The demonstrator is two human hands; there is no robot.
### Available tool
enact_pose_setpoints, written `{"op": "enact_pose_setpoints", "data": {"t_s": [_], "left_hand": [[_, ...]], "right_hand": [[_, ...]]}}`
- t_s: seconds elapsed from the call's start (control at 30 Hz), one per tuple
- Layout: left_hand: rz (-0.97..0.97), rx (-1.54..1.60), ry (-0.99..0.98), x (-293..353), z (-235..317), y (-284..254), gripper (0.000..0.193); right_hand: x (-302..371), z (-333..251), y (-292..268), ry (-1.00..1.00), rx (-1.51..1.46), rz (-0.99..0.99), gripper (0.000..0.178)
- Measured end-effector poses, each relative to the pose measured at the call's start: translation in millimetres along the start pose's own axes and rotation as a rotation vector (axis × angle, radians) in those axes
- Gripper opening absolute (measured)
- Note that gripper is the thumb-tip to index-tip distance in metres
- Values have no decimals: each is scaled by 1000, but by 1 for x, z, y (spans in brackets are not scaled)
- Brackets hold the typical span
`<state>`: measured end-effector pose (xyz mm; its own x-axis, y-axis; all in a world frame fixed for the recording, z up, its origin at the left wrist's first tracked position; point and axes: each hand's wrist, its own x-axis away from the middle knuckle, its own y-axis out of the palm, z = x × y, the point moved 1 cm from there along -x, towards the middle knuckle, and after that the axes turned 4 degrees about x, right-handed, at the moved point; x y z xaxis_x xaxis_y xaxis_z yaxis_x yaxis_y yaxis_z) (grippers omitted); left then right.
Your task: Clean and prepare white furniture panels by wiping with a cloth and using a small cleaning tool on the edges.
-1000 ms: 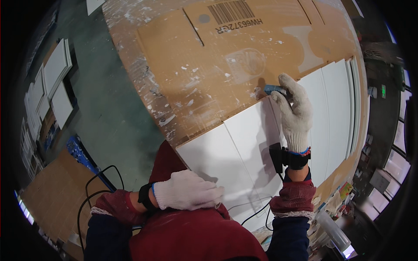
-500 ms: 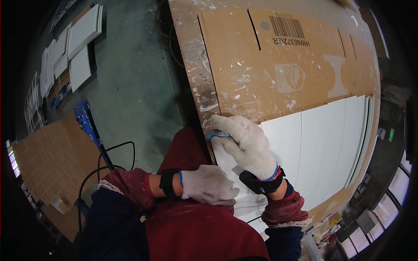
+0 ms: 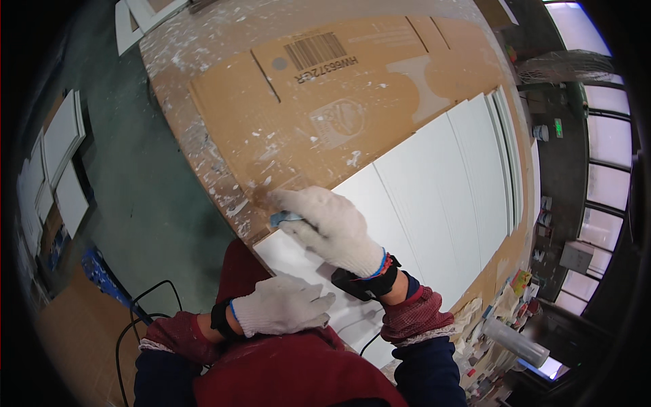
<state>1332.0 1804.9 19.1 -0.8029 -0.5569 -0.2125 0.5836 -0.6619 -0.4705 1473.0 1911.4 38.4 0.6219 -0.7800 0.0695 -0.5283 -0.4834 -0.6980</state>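
Observation:
My right hand, in a white knitted glove, is closed on a small blue-grey folded piece, its exact kind unclear. It holds this at the far left corner of the nearest white panel. My left hand, gloved likewise, lies low at that panel's near edge with its fingers stretched out and nothing visible in them. More white panels overlap in a row to the right. Beneath them is a flattened brown cardboard sheet spotted with white paint.
The paint-stained table has its left edge beside my leg. White boards are stacked on the left, near a blue metal bar and a black cable. Assorted clutter and a clear plastic roll stand at the lower right.
The view has swung toward the right, so the table and panels appear farther left. My right hand still grips the blue-grey piece at the panel's corner; the left stays by the near edge.

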Motion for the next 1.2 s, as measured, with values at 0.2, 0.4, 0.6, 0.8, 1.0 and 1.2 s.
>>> {"op": "enact_pose_setpoints", "data": {"t_s": [0.2, 0.4, 0.6, 0.8, 1.0, 1.2], "left_hand": [[-28, -130, 111, -45, -2, -28, 40], [-26, -279, 15, -108, -37, -68, 46], [-155, -436, -6, -164, -81, -86, 52], [-191, -502, 92, -199, -104, -79, 47], [-351, -474, 55, -224, -108, -83, 47], [-298, -343, 23, -258, -116, -89, 50]], "right_hand": [[46, 63, -63, 452, -359, 532, 39], [62, 129, -132, 498, -431, 824, 39], [46, 164, -142, 446, -193, 742, 40], [13, 148, -156, 431, 202, 463, 29], [13, 155, -159, 324, 262, 497, 32], [34, 193, -181, 509, -284, 792, 39]]}}
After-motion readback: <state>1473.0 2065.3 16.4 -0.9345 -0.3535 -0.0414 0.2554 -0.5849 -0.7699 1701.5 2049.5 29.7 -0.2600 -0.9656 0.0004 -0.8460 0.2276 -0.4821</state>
